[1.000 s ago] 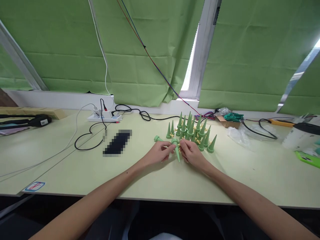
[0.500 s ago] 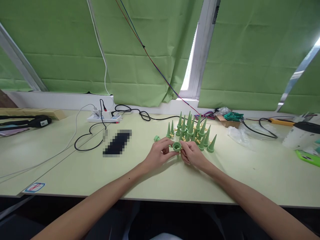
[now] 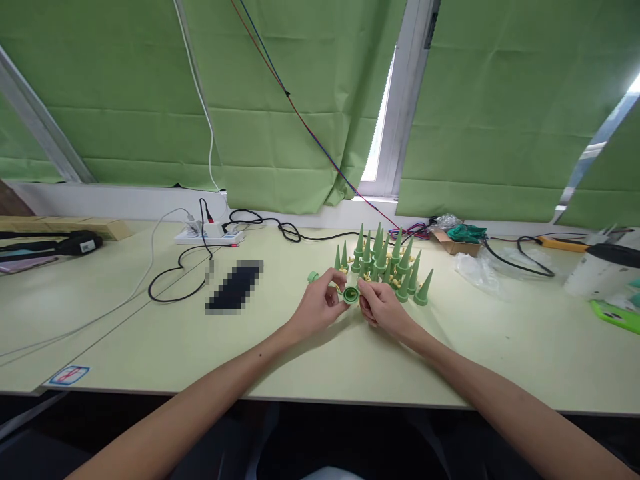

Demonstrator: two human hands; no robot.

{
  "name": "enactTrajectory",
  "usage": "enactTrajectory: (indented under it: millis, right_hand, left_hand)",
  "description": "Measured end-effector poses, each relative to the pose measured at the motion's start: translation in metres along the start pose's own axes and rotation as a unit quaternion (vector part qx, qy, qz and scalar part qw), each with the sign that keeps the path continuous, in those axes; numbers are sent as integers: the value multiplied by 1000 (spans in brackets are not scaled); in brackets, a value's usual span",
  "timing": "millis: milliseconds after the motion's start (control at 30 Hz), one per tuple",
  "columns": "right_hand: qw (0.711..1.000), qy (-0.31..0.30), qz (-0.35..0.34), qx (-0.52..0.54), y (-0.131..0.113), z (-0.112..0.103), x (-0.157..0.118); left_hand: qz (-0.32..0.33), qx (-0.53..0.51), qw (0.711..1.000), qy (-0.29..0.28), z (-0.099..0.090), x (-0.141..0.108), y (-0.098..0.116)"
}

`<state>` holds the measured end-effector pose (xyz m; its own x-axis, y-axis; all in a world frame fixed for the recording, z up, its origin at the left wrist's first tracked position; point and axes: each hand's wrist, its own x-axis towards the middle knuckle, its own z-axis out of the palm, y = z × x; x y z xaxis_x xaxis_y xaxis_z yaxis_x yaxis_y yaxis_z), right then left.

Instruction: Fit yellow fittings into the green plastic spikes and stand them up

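A green plastic plant watering spike (image 3: 351,295) is held between my hands, its round hollow end tilted up at me; something yellowish shows inside. My right hand (image 3: 383,303) pinches its rim from the right with fingers curled. On the other side, my left hand (image 3: 320,299) has its thumb against the lower left of the rim and its index finger bent above. A bit of yellow shows between those fingers, too small to name. Several green cone spikes (image 3: 381,259) stand points up just behind my hands, with small yellow pieces (image 3: 396,283) among them. A green cap (image 3: 313,277) lies beyond my left hand.
A pixelated dark object (image 3: 235,287) lies left of my hands. Farther back are a power strip (image 3: 210,233) and black cables (image 3: 290,230). To the right are a small cardboard box (image 3: 457,245), clear plastic bags (image 3: 477,272), a white container (image 3: 600,270) and a green-cased phone (image 3: 617,315).
The spike's open end has shifted slightly left and tilted, and yellowish material now shows inside it. My left index finger has lifted away from the rim. My right hand has moved slightly left.
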<state>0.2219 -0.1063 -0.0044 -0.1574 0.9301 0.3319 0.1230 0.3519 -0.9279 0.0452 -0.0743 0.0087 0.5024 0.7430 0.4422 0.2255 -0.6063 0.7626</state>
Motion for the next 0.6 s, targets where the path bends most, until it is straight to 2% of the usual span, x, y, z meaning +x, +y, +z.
enactTrajectory:
  millis: [133,200,367,467,600]
  right_hand:
    - [1000,10,-17,14,-1,0,-1]
    - [1000,17,-23,13,-2,0,0]
    - [999,11,-34,-6,-1,-1,0]
    - [999,0,-29,-13,1,-2,0]
    - [999,-25,-28,-17,4,-1,-1]
  left_hand:
    - [-58,-82,995,21,-1,5,-3]
    - [-98,-132,986,13,-2,8,-6]
    - [-182,-280,937,-97,-3,9,-5]
    - [-181,-315,921,-140,-4,7,-5]
    - [-146,-276,939,-144,-7,5,-8]
